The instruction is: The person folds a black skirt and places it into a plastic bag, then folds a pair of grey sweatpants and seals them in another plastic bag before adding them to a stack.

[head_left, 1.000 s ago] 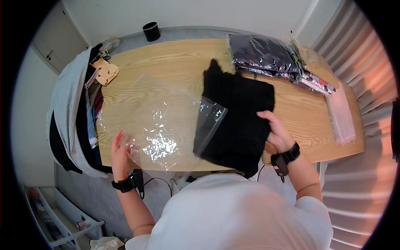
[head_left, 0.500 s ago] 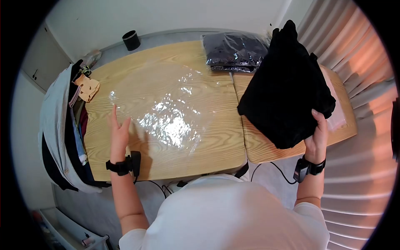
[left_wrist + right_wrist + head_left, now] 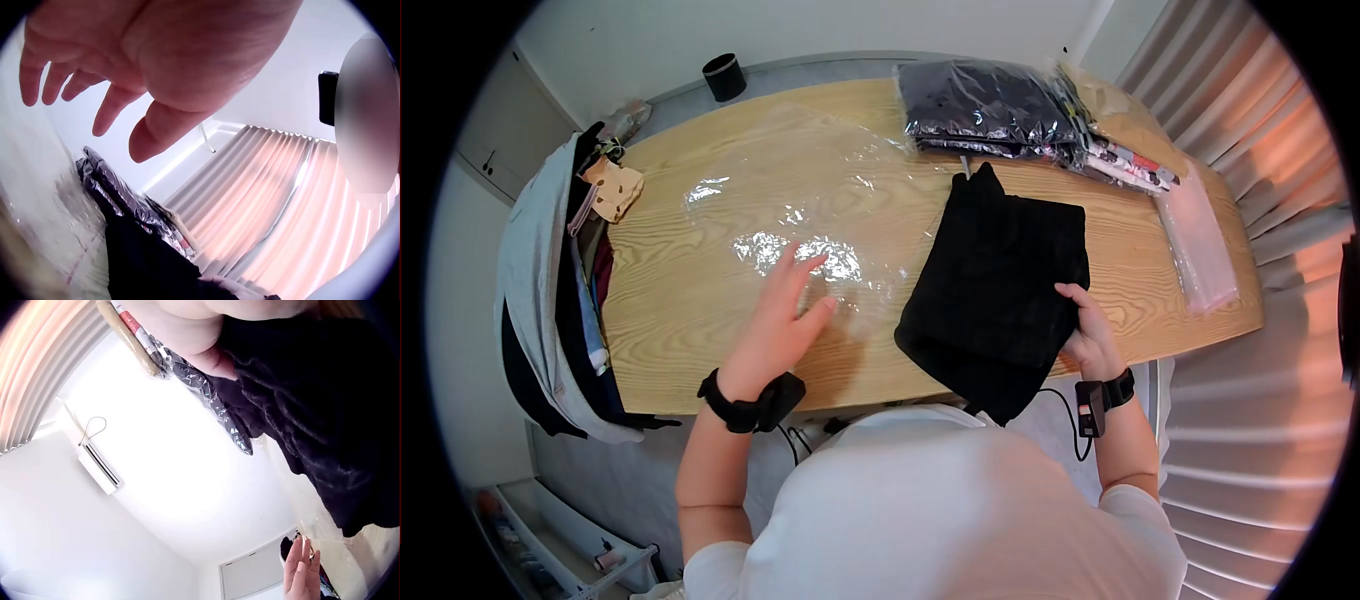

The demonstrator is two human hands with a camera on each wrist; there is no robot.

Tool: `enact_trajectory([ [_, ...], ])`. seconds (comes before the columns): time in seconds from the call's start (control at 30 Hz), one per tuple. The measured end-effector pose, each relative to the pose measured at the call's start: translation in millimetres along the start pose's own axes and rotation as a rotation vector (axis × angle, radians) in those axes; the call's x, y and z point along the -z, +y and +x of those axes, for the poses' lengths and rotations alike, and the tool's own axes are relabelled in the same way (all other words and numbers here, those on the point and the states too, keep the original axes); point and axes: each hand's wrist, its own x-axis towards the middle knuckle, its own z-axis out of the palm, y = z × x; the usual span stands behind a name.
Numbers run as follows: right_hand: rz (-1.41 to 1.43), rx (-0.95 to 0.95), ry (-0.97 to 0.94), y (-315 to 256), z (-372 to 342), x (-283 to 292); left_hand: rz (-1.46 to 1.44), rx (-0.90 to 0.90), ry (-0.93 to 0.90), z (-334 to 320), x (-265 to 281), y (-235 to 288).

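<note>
A folded black garment (image 3: 1000, 290) is in the right hand (image 3: 1092, 335), whose thumb lies on top at its right edge, the other fingers hidden beneath. In the right wrist view the dark cloth (image 3: 312, 406) hangs from that hand (image 3: 206, 331). A clear plastic bag (image 3: 840, 262) lies flat on the table left of the garment. The left hand (image 3: 780, 320) is over the bag's near part, fingers spread and holding nothing; whether it touches the plastic I cannot tell. In the left wrist view the left hand (image 3: 156, 56) shows its fingers extended.
Bagged dark clothes (image 3: 990, 105) lie at the table's back right, beside other packed items (image 3: 1125, 165). A pinkish plastic packet (image 3: 1200, 245) is at the right end. Piled clothes (image 3: 540, 290) cover the left end. A black bin (image 3: 723, 78) stands beyond the table (image 3: 670, 350).
The right hand has brought the black garment back left and lower, after swinging it out to the right. The left hand has moved right, over the plastic bag. The camera view has shifted slightly.
</note>
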Motion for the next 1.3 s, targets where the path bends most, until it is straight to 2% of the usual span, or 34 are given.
enact_trajectory([
  [0.07,0.015,-0.004,-0.032,1.2,-2.8,-4.5,0.034,-0.032,-0.119,3.4,-14.2,1.0],
  [0.17,-0.09,0.006,-0.01,2.5,-0.9,-2.2,0.066,-0.07,-0.205,7.9,-33.0,13.8],
  [0.27,-0.164,0.025,-0.009,4.1,3.2,3.9,0.1,-0.134,-0.226,13.0,-50.5,17.6],
  [0.33,-0.177,0.169,-0.038,5.6,-0.1,2.0,0.098,-0.175,-0.278,22.2,-58.3,17.1],
  [0.37,-0.185,0.161,-0.041,5.6,-1.5,2.3,0.094,-0.166,-0.272,22.5,-62.9,17.6],
  [0.43,-0.191,0.302,-0.09,3.8,-5.4,5.7,0.587,-0.205,-0.114,20.5,-72.9,21.1],
  [0.47,-0.184,0.288,-0.116,2.2,-7.9,8.4,0.723,-0.18,-0.123,19.6,-77.5,21.5],
  [0.63,-0.225,0.301,-0.172,5.1,-16.5,18.0,0.772,-0.072,-0.122,14.1,-84.4,21.7],
  [0.7,-0.235,0.204,-0.232,7.8,-20.4,15.0,0.763,-0.056,-0.089,13.8,-83.5,18.9],
  [0.77,-0.259,0.189,-0.266,13.9,-20.4,10.2,0.735,-0.005,-0.087,14.6,-82.7,15.5],
  [0.9,-0.293,0.113,-0.318,24.8,-19.4,-7.2,0.662,-0.034,-0.022,17.1,-77.8,3.3],
  [0.97,-0.303,0.041,-0.336,25.1,-12.2,-9.7,0.688,-0.08,0.102,19.2,-70.0,3.6],
  [1.03,-0.292,-0.124,-0.232,25.7,-3.9,-12.4,0.65,-0.099,0.146,18.2,-60.6,9.3],
  [1.17,-0.235,-0.168,-0.186,25.8,-3.9,-29.6,0.589,-0.167,0.229,15.6,-58.0,7.8],
  [1.3,-0.19,-0.229,-0.211,29.8,6.0,-38.3,0.554,-0.17,0.232,12.5,-61.9,2.6],
])
